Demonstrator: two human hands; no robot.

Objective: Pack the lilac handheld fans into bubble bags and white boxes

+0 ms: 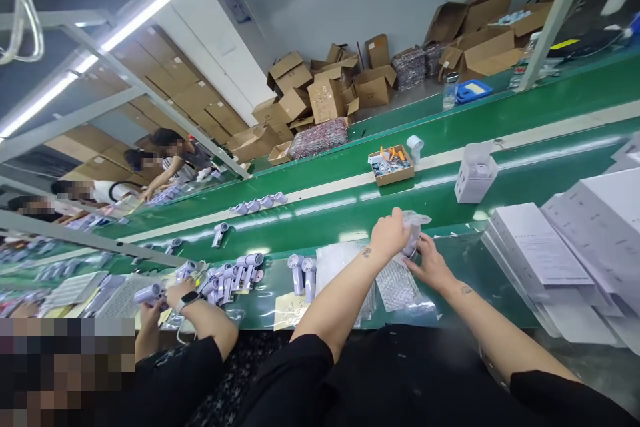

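Observation:
My left hand (389, 235) is closed on the top of a clear plastic bag (415, 219), held just above the green bench. Something pale sits inside the bag, too blurred to name. From the right, my right hand (433, 263) grips the bag's lower side between thumb and fingers. Under both hands lie sheets of bubble wrap (397, 283) and flat bubble bags (336, 263). Two lilac handheld fans (309, 279) rest side by side to the left, next to a yellowish paper sheet (289, 312).
White folded cartons (540, 247) are stacked at the right. Beyond my hands stand an open white box (477, 173) and a small cardboard box (393, 170) of loose parts. At left, a co-worker's hands (183, 293) work near a pile of fans (225, 279).

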